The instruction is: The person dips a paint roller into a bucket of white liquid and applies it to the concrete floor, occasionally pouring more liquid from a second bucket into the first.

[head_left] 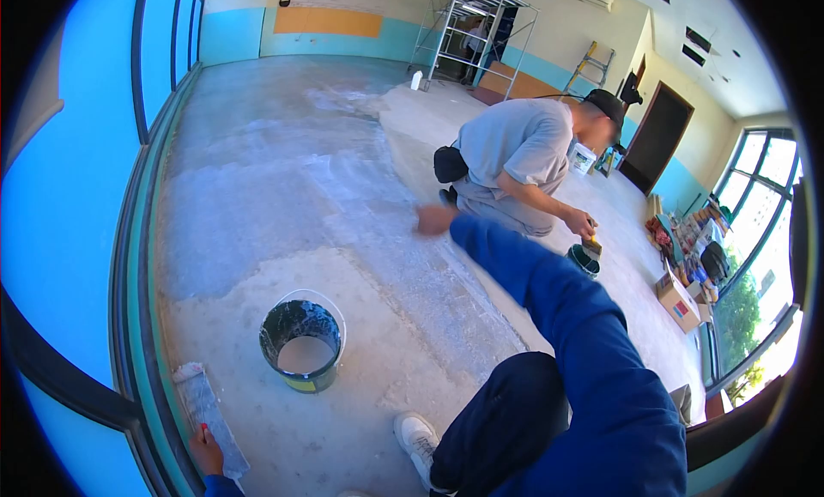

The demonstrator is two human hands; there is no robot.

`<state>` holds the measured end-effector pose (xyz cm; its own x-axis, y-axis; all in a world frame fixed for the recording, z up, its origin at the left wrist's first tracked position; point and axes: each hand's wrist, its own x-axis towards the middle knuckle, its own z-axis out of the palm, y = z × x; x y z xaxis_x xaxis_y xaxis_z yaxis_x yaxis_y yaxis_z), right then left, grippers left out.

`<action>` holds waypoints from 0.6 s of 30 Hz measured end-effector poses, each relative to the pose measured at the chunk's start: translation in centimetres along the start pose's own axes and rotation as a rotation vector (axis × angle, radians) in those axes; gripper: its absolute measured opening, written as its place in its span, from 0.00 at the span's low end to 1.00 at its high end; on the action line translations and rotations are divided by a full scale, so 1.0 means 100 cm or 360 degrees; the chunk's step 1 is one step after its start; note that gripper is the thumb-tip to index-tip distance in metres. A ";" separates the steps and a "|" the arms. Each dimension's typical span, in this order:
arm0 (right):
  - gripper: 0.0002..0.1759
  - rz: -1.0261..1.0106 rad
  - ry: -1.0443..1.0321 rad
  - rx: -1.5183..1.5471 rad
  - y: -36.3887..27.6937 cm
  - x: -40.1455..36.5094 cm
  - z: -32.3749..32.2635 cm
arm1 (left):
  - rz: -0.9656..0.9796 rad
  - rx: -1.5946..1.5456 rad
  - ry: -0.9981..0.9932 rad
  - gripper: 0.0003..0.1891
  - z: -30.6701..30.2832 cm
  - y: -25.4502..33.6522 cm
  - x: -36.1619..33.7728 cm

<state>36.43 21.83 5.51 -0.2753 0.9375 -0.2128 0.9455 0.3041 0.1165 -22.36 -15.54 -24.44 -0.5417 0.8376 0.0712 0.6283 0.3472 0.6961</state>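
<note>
At the lower left, my left hand (pixel 206 452) is closed round the red handle of a trowel (pixel 211 403), a long flat grey blade smeared pale along its edge. The blade lies close to the floor by the window track. My right arm, in a blue sleeve, reaches forward across the view. My right hand (pixel 436 221) is over the floor near the crouching co-worker, its fingers smeared by motion. Between my hands and nearer to me stands a dark bucket (pixel 300 347) with a wire handle and pale liquid inside, its inner wall splashed white.
A co-worker (pixel 524 145) crouches ahead, holding a brush (pixel 592 246) above a small dark pot (pixel 584 261). Wet grey coating (pixel 257 179) covers the left floor. Scaffolding (pixel 481 33) stands at the back; a cardboard box (pixel 678 300) and piled goods line the right. My shoe (pixel 418 445) is below.
</note>
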 end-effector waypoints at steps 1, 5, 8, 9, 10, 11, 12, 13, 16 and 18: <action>0.30 0.0320 0.0236 0.0078 0.005 -0.004 -0.049 | 0.0026 -0.0001 0.0032 0.12 0.003 -0.006 0.002; 0.34 0.0820 0.0802 0.0099 0.056 0.007 -0.149 | -0.0022 -0.0060 0.0099 0.13 0.001 0.003 -0.004; 0.36 0.0905 0.0683 0.0458 0.052 -0.015 -0.187 | -0.0038 -0.0046 0.0083 0.13 -0.002 0.010 -0.005; 0.38 0.0872 0.0699 0.0370 0.061 -0.011 -0.189 | -0.0052 -0.0060 0.0060 0.13 -0.006 0.017 -0.006; 0.39 0.0840 0.0714 0.0283 0.072 -0.006 -0.187 | -0.0065 -0.0074 0.0035 0.13 -0.008 0.020 -0.006; 0.41 0.0809 0.0727 0.0195 0.083 0.000 -0.184 | -0.0052 -0.0069 0.0037 0.13 -0.009 0.019 -0.006; 0.42 0.0812 0.0706 0.0193 0.084 0.001 -0.183 | -0.0038 -0.0065 0.0038 0.13 -0.008 0.018 -0.006; 0.43 0.0817 0.0686 0.0190 0.085 0.001 -0.182 | -0.0022 -0.0061 0.0038 0.12 -0.008 0.017 -0.006; 0.46 0.0850 0.0686 0.0146 0.084 -0.002 -0.177 | -0.0015 -0.0107 0.0035 0.12 -0.004 0.009 -0.003; 0.48 0.0871 0.0697 0.0131 0.085 -0.001 -0.176 | 0.0017 -0.0095 0.0017 0.12 -0.001 0.001 -0.001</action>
<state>41.41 27.25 23.58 0.2153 0.9391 0.2677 0.9734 -0.2283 0.0180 -22.30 -15.64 -24.28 -0.5415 0.8363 0.0860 0.5996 0.3124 0.7368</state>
